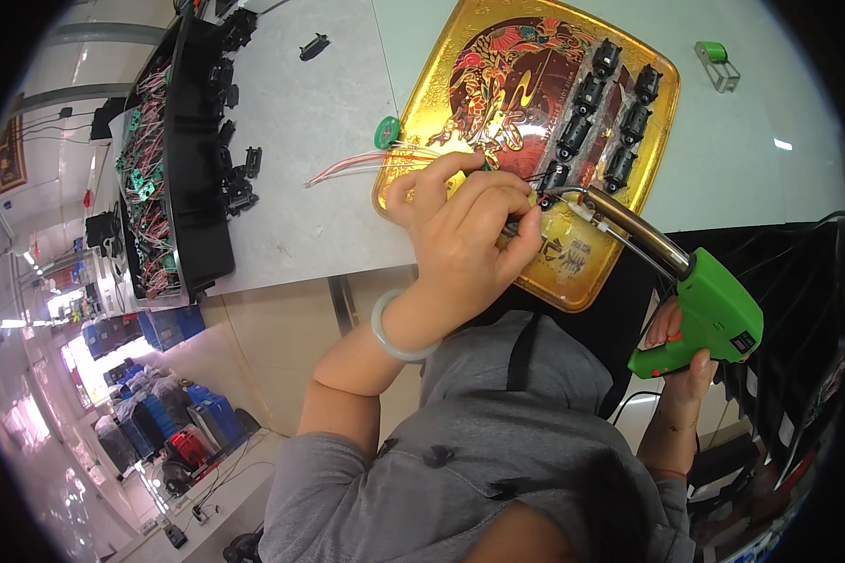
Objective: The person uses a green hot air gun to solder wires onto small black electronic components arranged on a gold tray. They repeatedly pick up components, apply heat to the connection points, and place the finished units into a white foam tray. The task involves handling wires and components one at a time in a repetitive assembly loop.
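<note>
My left hand [469, 225] is closed over the tray, its fingertips pinched beside a small black part. Thin red and white wires [357, 161] run under its fingers; a bit of green shows there, mostly hidden. My right hand [690, 366] grips the handle of a green soldering gun [718, 310]. The gun's metal tip [563, 191] meets the nearest black part [554, 176] in the left row, close to my left fingertips. More small black parts [577, 127] stand in two rows on strips along the right side of a gold tray [573, 291] with a red and gold pattern.
A black bin [197, 159] of wired green circuit boards [145, 183] stands on the left. Loose black parts [239, 192] lie beside it, one [314, 47] farther off. A green ring [386, 132] touches the tray's left edge. A green spool [712, 52] on a metal stand sits far right.
</note>
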`<state>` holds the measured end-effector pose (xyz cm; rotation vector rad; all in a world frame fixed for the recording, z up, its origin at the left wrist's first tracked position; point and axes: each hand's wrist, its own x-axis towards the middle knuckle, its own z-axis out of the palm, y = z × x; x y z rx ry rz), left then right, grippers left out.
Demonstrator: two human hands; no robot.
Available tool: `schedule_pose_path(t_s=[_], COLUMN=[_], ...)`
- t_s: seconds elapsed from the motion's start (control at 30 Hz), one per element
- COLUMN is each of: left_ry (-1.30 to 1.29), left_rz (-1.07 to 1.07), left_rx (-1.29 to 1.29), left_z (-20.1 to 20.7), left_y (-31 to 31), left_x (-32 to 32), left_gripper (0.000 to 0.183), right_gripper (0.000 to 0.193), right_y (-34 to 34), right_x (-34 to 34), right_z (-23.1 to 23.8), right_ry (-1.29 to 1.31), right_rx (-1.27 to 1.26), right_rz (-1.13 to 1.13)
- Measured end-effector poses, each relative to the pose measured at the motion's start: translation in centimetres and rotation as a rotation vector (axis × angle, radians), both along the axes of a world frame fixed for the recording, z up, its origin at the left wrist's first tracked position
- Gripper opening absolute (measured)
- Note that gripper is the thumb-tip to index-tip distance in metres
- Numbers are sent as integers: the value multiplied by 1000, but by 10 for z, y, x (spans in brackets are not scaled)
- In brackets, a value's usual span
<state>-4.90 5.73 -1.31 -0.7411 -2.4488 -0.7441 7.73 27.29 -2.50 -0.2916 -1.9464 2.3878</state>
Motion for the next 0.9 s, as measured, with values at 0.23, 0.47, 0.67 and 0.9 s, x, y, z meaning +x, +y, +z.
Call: schedule_pose_path(t_s=[0.23,0.47,0.67,0.9], left_ry=[19,21,1,-21], left_rz=[20,18,9,11], left_rx=[22,11,9,-48], left_z=[-1,1,3,11], left_y=[3,2,3,5], left_x=[0,1,0,1], left_gripper=[15,15,15,16], right_gripper=[65,68,67,68], right_y=[1,-19,-25,-23], right_x=[-13,-50,-63,-66], right_z=[-4,4,-20,-24], right_ry=[192,251,250,281], right_rx=[-214,-392,-617,-741], right_rz=[-109,52,147,172])
